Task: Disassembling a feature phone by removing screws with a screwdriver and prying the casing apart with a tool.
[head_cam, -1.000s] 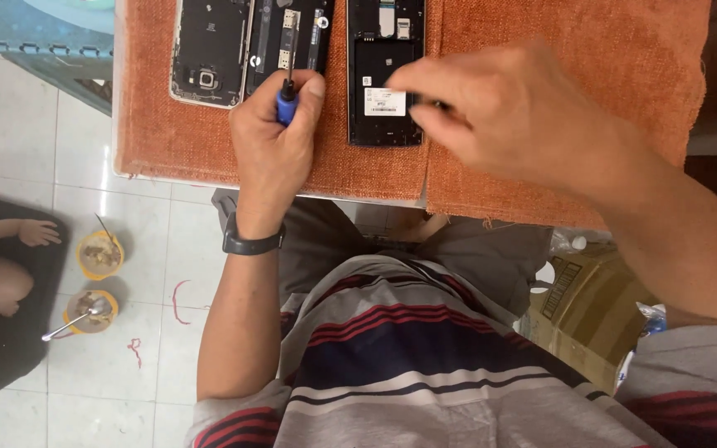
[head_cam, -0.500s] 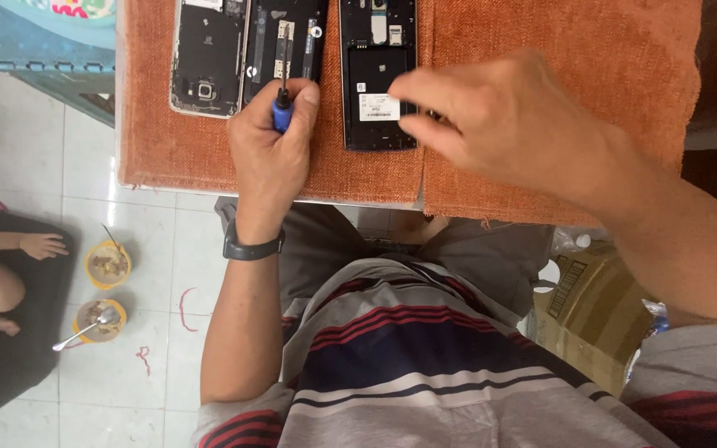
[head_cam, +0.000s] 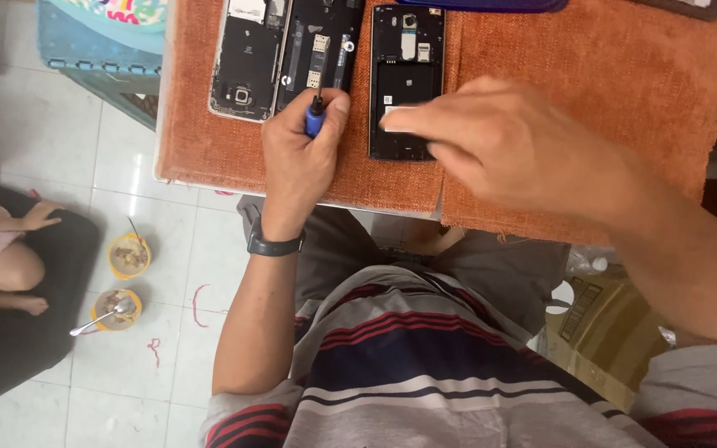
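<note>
Three opened phones with their backs off lie side by side on an orange towel (head_cam: 607, 75): a silver one (head_cam: 246, 58), a black middle one (head_cam: 319, 41) and a black right one (head_cam: 406, 79). My left hand (head_cam: 296, 162), with a dark watch on the wrist, grips a blue-handled screwdriver (head_cam: 315, 124) whose tip rests on the lower part of the middle phone. My right hand (head_cam: 516, 149) reaches across from the right. Its fingertips press on a pale label near the lower half of the right phone and hide part of it.
The towel covers a small table whose near edge (head_cam: 292, 189) is over my lap. On the tiled floor at left stand two small bowls (head_cam: 130, 255) (head_cam: 114, 309), one with a spoon, beside another person's legs (head_cam: 6, 265) on a dark mat. A blue crate (head_cam: 101, 41) stands far left, a cardboard box (head_cam: 599, 323) lower right.
The view has drifted a little, so the phones sit slightly lower in the picture. My right fingertips have slid a bit left onto the right phone. My left hand keeps the screwdriver in place.
</note>
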